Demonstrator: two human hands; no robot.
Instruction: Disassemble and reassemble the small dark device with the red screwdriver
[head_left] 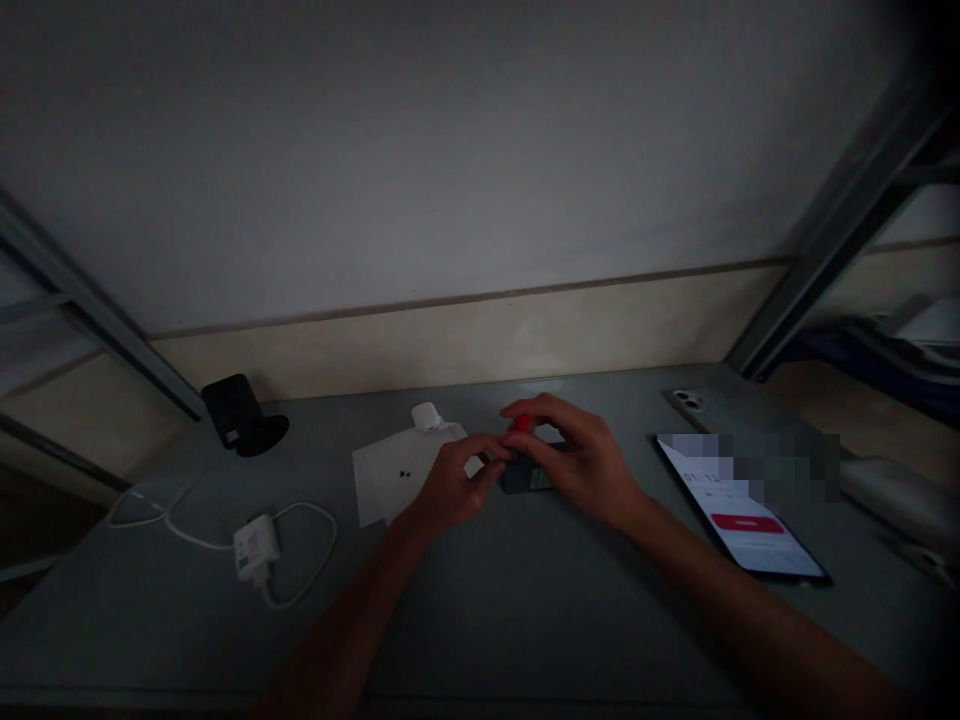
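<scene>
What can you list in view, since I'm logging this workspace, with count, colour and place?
Desk: 1, grey, foreground
Wall: 1, grey above cream, behind
Metal posts: at least 2, grey, both sides
Stand-like object: 1, black, far left
Adapter: 1, white, left
Cable: count unclear, white, around adapter
Paper sheets: at least 2, white, left of centre
Specks: 2, black, on paper
Rounded case: 1, white, papers' far edge
Dark block: 1, dark, centre, partly hidden
Red object: 1, red, centre
Phone: 1, grey, far right
Tablet: 1, dark-edged, lit screen, right
Left hand: 1, bare, centre
Right hand: 1, bare, fingers on red object
</scene>
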